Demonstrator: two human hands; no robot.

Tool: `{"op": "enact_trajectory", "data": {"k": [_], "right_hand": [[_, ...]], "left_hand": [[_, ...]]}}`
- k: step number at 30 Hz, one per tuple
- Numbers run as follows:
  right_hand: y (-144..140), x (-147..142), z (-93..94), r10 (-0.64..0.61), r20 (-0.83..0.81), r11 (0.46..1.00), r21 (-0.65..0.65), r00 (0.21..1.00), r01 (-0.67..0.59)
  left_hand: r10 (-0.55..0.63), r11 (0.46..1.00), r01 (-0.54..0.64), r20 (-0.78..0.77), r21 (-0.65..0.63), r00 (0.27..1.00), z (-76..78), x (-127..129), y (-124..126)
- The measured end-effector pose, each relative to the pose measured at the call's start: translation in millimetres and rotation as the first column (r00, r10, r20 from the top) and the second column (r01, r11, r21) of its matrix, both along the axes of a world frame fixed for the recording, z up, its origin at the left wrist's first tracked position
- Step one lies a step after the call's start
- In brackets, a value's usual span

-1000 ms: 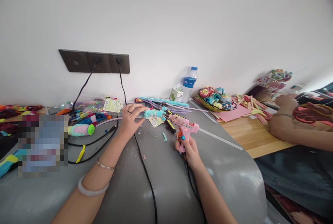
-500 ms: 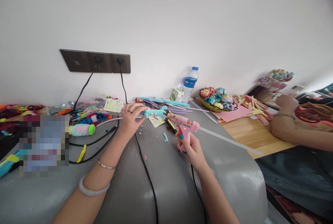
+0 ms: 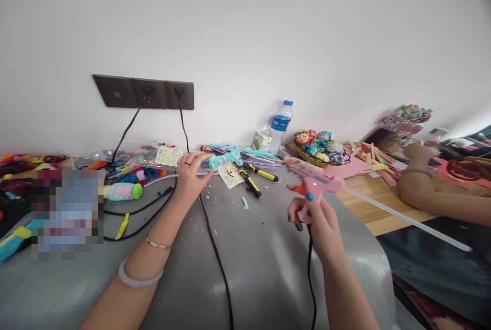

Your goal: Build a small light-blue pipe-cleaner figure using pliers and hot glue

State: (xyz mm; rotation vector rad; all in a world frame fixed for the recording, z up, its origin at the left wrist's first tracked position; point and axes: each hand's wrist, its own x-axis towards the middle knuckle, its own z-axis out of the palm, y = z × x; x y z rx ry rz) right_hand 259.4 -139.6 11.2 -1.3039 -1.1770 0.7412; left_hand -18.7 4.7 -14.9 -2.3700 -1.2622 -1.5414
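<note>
1. The left hand (image 3: 191, 179) has a narrow fingertip pinch on one end of a light-blue pipe-cleaner figure (image 3: 227, 158). The figure juts out to the right of that grip, above the grey tabletop (image 3: 268, 258); holding just the end probably leaves most of it exposed and the fingers out of the way.

2. The right hand (image 3: 321, 220) is wrapped around the handle of a pink glue gun (image 3: 314, 181), its fingers curled near the orange trigger (image 3: 299, 189), presumably for control. Whether the trigger is squeezed cannot be told.

3. The nozzle, left of the right-hand grip, points toward the figure but is clearly apart from it. A small light glows on the body, suggesting that the gun is powered.

4. A long glue stick (image 3: 406, 218) sticks out behind the right-hand grip, likely because much of its length is unused. The power cord (image 3: 310, 273) hangs below the grip, where it seems unlikely to cross the nozzle.

5. Between the two grips, farther back, lie yellow-and-black-handled pliers (image 3: 251, 185) and a printed card (image 3: 230, 176), apparently set down within easy reach. A light-blue offcut (image 3: 245, 203) lies nearer the wearer; its colour matches the figure.
</note>
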Motion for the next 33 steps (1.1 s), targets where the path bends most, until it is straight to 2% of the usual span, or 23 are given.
{"op": "enact_trajectory", "data": {"k": [2,5,7,9,11,13,17,20,22,23,25,26,27,28,30,33], "right_hand": [[-2.2,18.4,-3.3,-0.079,-0.082,0.996,-0.059,0.994,0.074],[-6.2,49.4,-10.9,-0.196,-0.027,0.95,-0.254,0.98,0.183],[-7.0,66.2,-15.4,-0.181,0.083,0.899,-0.39,0.98,0.199],[-3.5,77.2,-19.2,-0.096,0.191,0.843,-0.506,0.977,0.182],[4.8,83.1,-23.4,-0.046,0.308,0.782,-0.581,0.95,0.226],[15.3,86.6,-27.9,-0.032,0.46,0.743,-0.583,0.887,0.33],[26.9,92.3,-30.6,-0.006,0.718,0.747,-0.46,0.696,0.481],[24.0,89.4,-20.5,-0.046,0.759,0.721,-0.425,0.649,0.548],[22.7,76.7,-9.9,-0.154,0.746,0.735,-0.352,0.648,0.579],[23.7,66.0,-4.7,-0.197,0.713,0.775,-0.307,0.673,0.553],[30.6,35.8,3.3,-0.16,0.576,0.906,-0.237,0.802,0.351],[36.4,17.4,5.5,-0.077,0.509,0.962,-0.188,0.857,0.198],[43.5,-2.3,6.5,0.012,0.464,0.988,-0.141,0.886,0.06],[51.5,-22.1,6.2,0.125,0.442,0.989,-0.123,0.888,-0.078],[68.7,-58.5,2.5,0.312,0.453,0.95,-0.139,0.835,-0.28],[90.9,-96.0,-6.3,0.419,0.546,0.906,-0.194,0.725,-0.377]], "left_hand": [[0.011,1.0,-0.011,0.048,0.002,0.999,0.5,0.4,0.0],[0.026,1.0,-0.026,0.136,-0.005,0.99,1.4,0.8,0.8],[0.036,0.999,-0.032,0.185,-0.025,0.982,1.6,0.2,1.9],[0.049,0.998,-0.04,0.217,-0.042,0.975,0.9,-0.8,3.3],[0.061,0.998,-0.051,0.232,-0.048,0.971,-0.3,-2.0,4.5],[0.072,0.997,-0.061,0.237,-0.055,0.969,-1.5,-3.0,5.3],[0.09,0.995,-0.074,0.254,-0.071,0.963,-2.9,-3.4,5.6],[0.097,0.993,-0.074,0.28,-0.093,0.955,-3.0,-2.9,5.6],[0.1,0.992,-0.073,0.29,-0.103,0.952,-2.9,-2.6,5.9],[0.099,0.992,-0.071,0.293,-0.104,0.951,-2.9,-2.5,6.1],[0.095,0.992,-0.067,0.296,-0.103,0.95,-2.8,-2.4,6.5],[0.09,0.993,-0.063,0.297,-0.101,0.951,-2.7,-2.5,6.6],[0.085,0.993,-0.058,0.295,-0.099,0.952,-2.6,-2.7,6.8],[0.079,0.994,-0.052,0.292,-0.097,0.953,-2.5,-2.9,6.9],[0.067,0.995,-0.044,0.285,-0.087,0.956,-2.3,-3.2,7.0],[0.054,0.997,-0.039,0.268,-0.063,0.962,-1.8,-3.4,7.0]]}}
